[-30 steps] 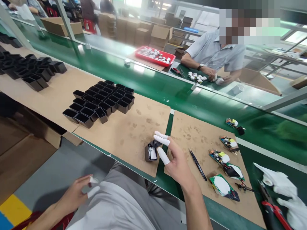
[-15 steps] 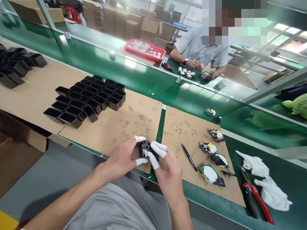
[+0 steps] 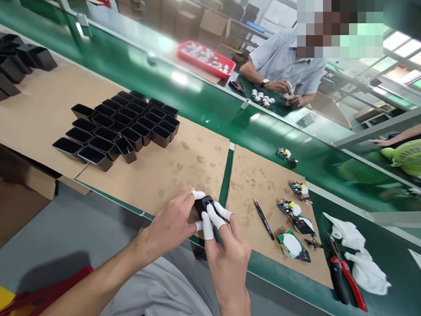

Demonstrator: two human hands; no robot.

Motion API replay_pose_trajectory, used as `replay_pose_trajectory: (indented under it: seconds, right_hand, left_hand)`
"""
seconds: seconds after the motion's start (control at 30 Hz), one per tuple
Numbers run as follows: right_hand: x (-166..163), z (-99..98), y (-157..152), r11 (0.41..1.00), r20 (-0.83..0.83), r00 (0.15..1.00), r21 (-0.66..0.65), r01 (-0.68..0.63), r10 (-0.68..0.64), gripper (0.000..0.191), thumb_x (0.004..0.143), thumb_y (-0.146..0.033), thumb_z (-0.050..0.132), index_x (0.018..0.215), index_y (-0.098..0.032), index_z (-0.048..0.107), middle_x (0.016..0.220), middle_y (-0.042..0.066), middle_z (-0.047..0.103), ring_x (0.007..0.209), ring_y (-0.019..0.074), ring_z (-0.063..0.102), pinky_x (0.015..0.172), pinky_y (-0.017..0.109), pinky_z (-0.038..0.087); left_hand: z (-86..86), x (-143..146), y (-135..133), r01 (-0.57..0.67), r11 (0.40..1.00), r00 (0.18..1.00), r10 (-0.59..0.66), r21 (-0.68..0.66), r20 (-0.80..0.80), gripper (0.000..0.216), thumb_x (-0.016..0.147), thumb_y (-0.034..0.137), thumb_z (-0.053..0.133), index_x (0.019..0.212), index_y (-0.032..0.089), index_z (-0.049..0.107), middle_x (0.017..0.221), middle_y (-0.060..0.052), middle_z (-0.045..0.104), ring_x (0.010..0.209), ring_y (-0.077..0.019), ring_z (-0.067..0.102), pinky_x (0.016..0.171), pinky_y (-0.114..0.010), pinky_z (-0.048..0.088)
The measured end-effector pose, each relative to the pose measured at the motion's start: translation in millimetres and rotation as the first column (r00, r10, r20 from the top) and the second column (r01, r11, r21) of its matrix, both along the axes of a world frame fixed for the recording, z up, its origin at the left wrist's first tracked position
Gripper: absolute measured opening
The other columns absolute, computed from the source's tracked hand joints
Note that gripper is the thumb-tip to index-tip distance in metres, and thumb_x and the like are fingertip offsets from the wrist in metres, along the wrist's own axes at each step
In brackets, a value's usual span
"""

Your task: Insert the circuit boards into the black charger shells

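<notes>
Between my hands, near the table's front edge, is a small black plastic case (image 3: 198, 205). My left hand (image 3: 173, 215) grips it by the sides, thumb and fingers in white finger cots. My right hand (image 3: 228, 245), also in finger cots, pinches a black plastic piece (image 3: 207, 200) at the case's open end. How far this piece sits inside is hidden by my fingers. To the right of my hands, black tweezers (image 3: 263, 220) lie on the cardboard. Beyond them are several circuit boards (image 3: 291, 245) with white pads and wires.
Several open black cases (image 3: 126, 118) stand grouped on cardboard (image 3: 158, 171) at left, with more (image 3: 19, 61) farther left. Red-handled pliers (image 3: 344, 272) and white cloth gloves (image 3: 366, 267) lie at right. Across the green bench, a co-worker (image 3: 286, 66) handles small parts near a red tray (image 3: 205, 59).
My right fingers have pressed closer over the case's end, and the inside parts seen before are now covered. The case is turned more upright. The camera view has shifted slightly.
</notes>
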State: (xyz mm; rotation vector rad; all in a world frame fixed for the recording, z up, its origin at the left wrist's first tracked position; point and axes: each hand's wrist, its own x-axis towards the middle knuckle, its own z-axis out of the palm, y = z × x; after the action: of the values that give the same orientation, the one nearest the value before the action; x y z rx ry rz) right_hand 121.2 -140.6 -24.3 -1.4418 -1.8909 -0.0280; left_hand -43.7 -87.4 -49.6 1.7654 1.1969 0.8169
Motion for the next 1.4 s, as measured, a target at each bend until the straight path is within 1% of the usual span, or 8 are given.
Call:
replay_pose_trajectory:
  seconds: [0.17, 0.37, 0.63, 0.73, 0.83, 1.0, 1.2, 1.4]
  right_hand:
    - [-1.5, -6.9, -0.4, 0.996, 0.178, 0.983, 0.082, 0.026, -0.04, 0.012, 0.113, -0.016, 0.068, 0.118, -0.018, 0.078, 0.12, 0.017, 0.079, 0.11, 0.0298, 0.086, 0.091, 0.038, 0.072]
    - [6.3, -7.1, -0.5, 0.992, 0.244, 0.969, 0.107, -0.061, 0.033, 0.02, 0.115, -0.011, 0.061, 0.125, -0.019, 0.076, 0.108, 0.014, 0.078, 0.1, 0.0275, 0.085, 0.093, 0.04, 0.073]
    - [21.3, -18.0, 0.0, 0.988, 0.255, 0.965, 0.128, -0.088, 0.053, 0.024, 0.11, -0.005, 0.061, 0.119, -0.018, 0.08, 0.112, 0.016, 0.082, 0.102, 0.0306, 0.086, 0.084, 0.04, 0.074]
    - [22.8, -14.6, 1.5, 0.986, 0.254, 0.965, 0.134, -0.095, 0.058, 0.025, 0.111, -0.007, 0.06, 0.122, -0.016, 0.081, 0.116, 0.017, 0.084, 0.106, 0.0301, 0.088, 0.088, 0.038, 0.076]
    - [21.2, -4.0, 0.5, 0.985, 0.206, 0.977, 0.146, -0.088, 0.057, 0.035, 0.11, -0.004, 0.065, 0.14, -0.017, 0.078, 0.128, 0.016, 0.084, 0.12, 0.0294, 0.086, 0.102, 0.037, 0.074]
    - [10.6, -3.4, -0.5, 0.975, 0.076, 0.997, 0.22, -0.037, 0.02, 0.062, 0.102, 0.002, 0.074, 0.158, -0.025, 0.071, 0.137, 0.014, 0.083, 0.129, 0.0293, 0.083, 0.113, 0.04, 0.07]
    - [5.0, -24.1, 2.5, 0.995, 0.011, 0.999, 0.086, -0.047, 0.046, 0.047, 0.106, -0.001, 0.071, 0.145, -0.024, 0.08, 0.125, 0.011, 0.086, 0.125, 0.0277, 0.085, 0.109, 0.04, 0.072]
    - [3.0, -14.9, 13.4, 0.999, -0.162, 0.986, 0.017, 0.04, -0.036, 0.02, 0.107, -0.014, 0.075, 0.123, -0.022, 0.086, 0.126, 0.013, 0.085, 0.116, 0.0262, 0.086, 0.101, 0.041, 0.073]
  left_hand:
    - [1.2, -0.3, 1.8, 0.03, 0.999, 1.0, -0.03, 0.023, -0.01, 0.032, 0.087, 0.008, 0.07, 0.114, 0.024, 0.063, 0.117, -0.007, 0.073, 0.104, -0.0293, 0.074, 0.092, -0.042, 0.062]
    - [2.8, 4.9, 0.3, 0.007, 1.0, 1.0, -0.006, 0.025, -0.026, 0.033, 0.083, 0.005, 0.064, 0.11, 0.024, 0.061, 0.109, -0.006, 0.072, 0.095, -0.0286, 0.072, 0.083, -0.041, 0.06]
    - [5.9, 3.6, 6.8, 0.04, 0.997, 0.998, -0.042, 0.067, 0.037, 0.035, 0.081, 0.006, 0.07, 0.109, 0.025, 0.064, 0.113, -0.008, 0.077, 0.104, -0.0317, 0.077, 0.091, -0.043, 0.064]
    - [2.7, -3.6, 8.0, 0.061, 0.994, 0.992, -0.07, 0.089, 0.101, 0.041, 0.084, 0.011, 0.078, 0.121, 0.026, 0.066, 0.122, -0.007, 0.079, 0.113, -0.0305, 0.079, 0.096, -0.042, 0.066]
    - [-4.6, -10.5, 8.0, -0.047, 0.996, 0.961, 0.025, 0.073, 0.276, 0.051, 0.09, 0.024, 0.083, 0.137, 0.027, 0.065, 0.137, -0.009, 0.077, 0.128, -0.0301, 0.076, 0.11, -0.044, 0.063]
    - [-15.7, -13.5, 7.3, -0.333, 0.938, 0.76, 0.327, -0.095, 0.561, 0.031, 0.105, 0.037, 0.072, 0.134, 0.025, 0.068, 0.133, -0.01, 0.077, 0.129, -0.0277, 0.074, 0.12, -0.047, 0.057]
    - [-12.1, -13.7, 8.1, -0.31, 0.93, 0.752, 0.366, -0.197, 0.548, 0.031, 0.111, 0.044, 0.067, 0.135, 0.025, 0.069, 0.133, -0.01, 0.077, 0.13, -0.027, 0.071, 0.119, -0.046, 0.054]
    - [-8.0, -15.5, 7.7, -0.29, 0.94, 0.768, 0.341, -0.181, 0.543, 0.028, 0.111, 0.043, 0.066, 0.133, 0.025, 0.07, 0.13, -0.009, 0.077, 0.125, -0.0257, 0.071, 0.115, -0.043, 0.054]
